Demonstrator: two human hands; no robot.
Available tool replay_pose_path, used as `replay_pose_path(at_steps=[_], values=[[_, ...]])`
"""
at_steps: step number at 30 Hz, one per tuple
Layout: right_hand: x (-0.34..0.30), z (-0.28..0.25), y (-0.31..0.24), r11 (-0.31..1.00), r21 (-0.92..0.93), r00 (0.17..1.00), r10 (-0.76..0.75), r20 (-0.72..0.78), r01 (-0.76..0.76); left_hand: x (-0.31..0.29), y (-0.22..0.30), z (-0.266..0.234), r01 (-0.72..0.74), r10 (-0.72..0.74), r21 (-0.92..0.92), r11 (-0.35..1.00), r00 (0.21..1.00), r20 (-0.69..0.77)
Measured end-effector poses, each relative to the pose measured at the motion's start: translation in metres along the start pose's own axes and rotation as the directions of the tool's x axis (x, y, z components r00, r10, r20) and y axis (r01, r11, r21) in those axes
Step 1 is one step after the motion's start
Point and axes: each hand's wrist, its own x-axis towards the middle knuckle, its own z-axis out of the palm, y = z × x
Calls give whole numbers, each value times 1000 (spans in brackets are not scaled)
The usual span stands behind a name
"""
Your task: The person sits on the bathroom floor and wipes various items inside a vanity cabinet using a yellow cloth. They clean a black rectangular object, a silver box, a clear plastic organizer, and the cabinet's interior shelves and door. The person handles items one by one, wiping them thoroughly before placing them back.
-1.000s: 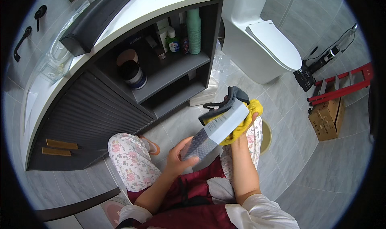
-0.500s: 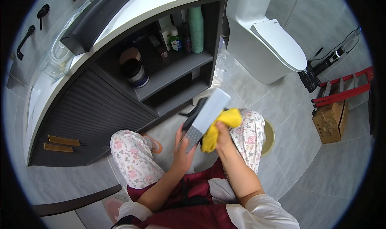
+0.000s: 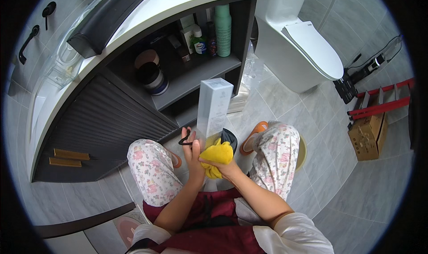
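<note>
A tall, pale grey-white box [image 3: 216,103] stands nearly upright between my knees, tilted slightly to the right at its top. My left hand [image 3: 193,157] is closed about its lower left side, and a black cord loop [image 3: 184,139] hangs at those fingers. A bunched yellow cloth [image 3: 217,153] is in my right hand [image 3: 227,168], pressed against the lower part of the box. Some black material [image 3: 229,139] shows just behind the cloth; what it belongs to is hidden. The box's bottom end is covered by the cloth and hands.
Ahead stands a dark curved cabinet with an open shelf [image 3: 196,82] holding a jar [image 3: 151,78], a green-capped bottle [image 3: 199,41] and a tall green can [image 3: 223,31]. A toilet [image 3: 307,53], cardboard box [image 3: 368,136], red ladder [image 3: 383,100] and yellowish basin [image 3: 302,153] are to the right.
The box has turned from a rightward slant to nearly upright and moved left. The cloth has moved left and down along with my right hand. My right foot's orange slipper has come into sight.
</note>
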Motion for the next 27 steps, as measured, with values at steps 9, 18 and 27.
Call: replay_pose_path(at_steps=[9, 18, 27], values=[[23, -24, -9, 668, -680, 833, -532, -153, 302, -3, 34, 30, -104, 91, 115, 988, 989, 113], [3, 4, -52, 241, -719, 606, -735, 303, 652, 2, 32, 33, -43, 31, -177, 983, 997, -66], [-11, -16, -40, 798, -164, 770, -603, -207, 580, -20, 19, 59, -37, 72, -264, 964, 990, 125]])
